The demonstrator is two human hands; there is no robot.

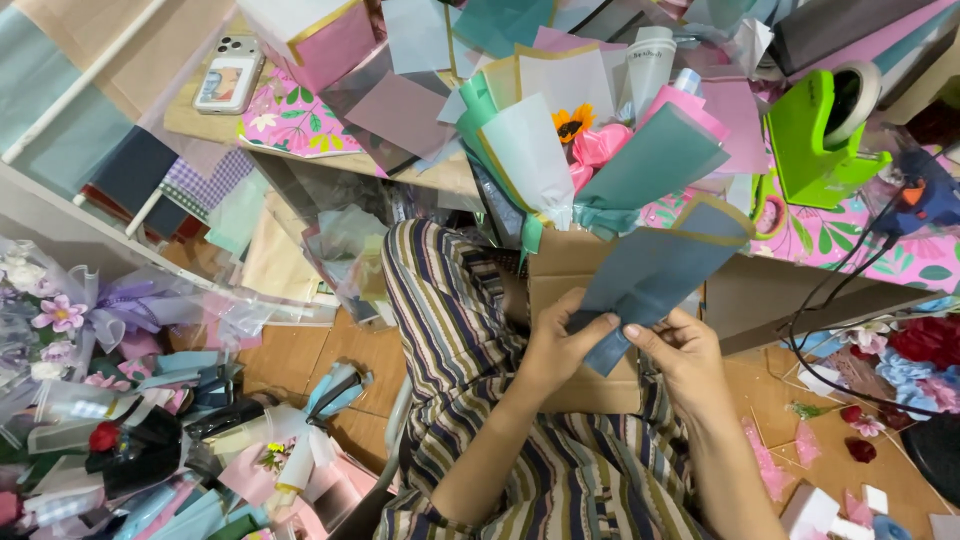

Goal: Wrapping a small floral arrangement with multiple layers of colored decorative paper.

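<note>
L hand (556,345) + R hand (678,350) both pinching slate-blue gold-edged wrapping paper sheet (652,272), held over lap below counter (830,240) | risk: thin sheet may crease/tear if pinched hard; top edge near wrapped flower bouquet (590,150), cd snag it

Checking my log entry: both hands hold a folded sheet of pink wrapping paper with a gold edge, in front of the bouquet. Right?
Not quite: the wrapping paper is grey-blue, not pink, as the head view shows. The left hand and right hand both hold it, gold-edged, before the bouquet.
</note>
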